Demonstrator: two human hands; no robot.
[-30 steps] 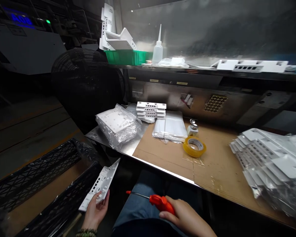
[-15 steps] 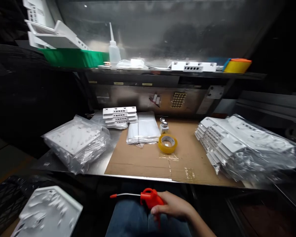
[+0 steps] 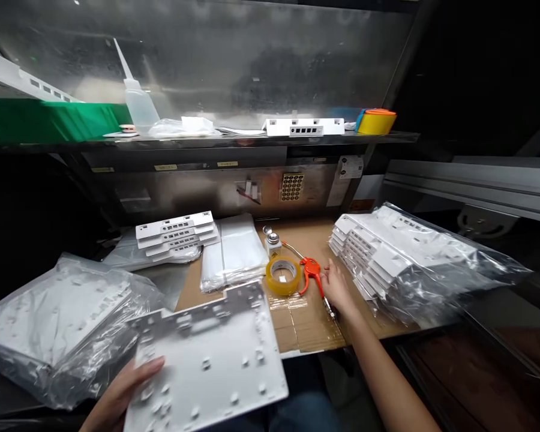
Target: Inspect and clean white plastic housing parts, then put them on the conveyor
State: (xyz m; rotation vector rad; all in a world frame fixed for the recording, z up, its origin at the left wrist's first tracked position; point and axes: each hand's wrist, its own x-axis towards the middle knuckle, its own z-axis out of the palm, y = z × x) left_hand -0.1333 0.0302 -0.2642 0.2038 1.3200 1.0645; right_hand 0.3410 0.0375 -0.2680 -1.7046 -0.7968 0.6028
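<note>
My left hand (image 3: pixel 123 390) is closed on the left edge of a white plastic housing panel (image 3: pixel 220 360), thumb on top. The panel is tilted in front of the bench, its inner face with small posts turned up. A red air blow gun (image 3: pixel 312 270) lies on the cardboard (image 3: pixel 317 318), nozzle pointing away to the back left. My right hand (image 3: pixel 336 288) is just right of it, fingers loosely apart and holding nothing; whether they touch the gun is hard to tell. A roll of yellowish tape (image 3: pixel 271 284) lies just left of the gun.
Bagged white panels stand at right (image 3: pixel 414 252) and left (image 3: pixel 58 306). Flat plastic bags (image 3: pixel 236 246) and a stack of panels (image 3: pixel 175 237) sit at the back, near a pump bottle (image 3: pixel 273 245). The shelf holds a squeeze bottle (image 3: pixel 141 108) and a green bin (image 3: pixel 49 123).
The blow gun has gone from my right hand onto the cardboard, and that hand has let go. My left hand has come into view with a white panel. The view has shifted right.
</note>
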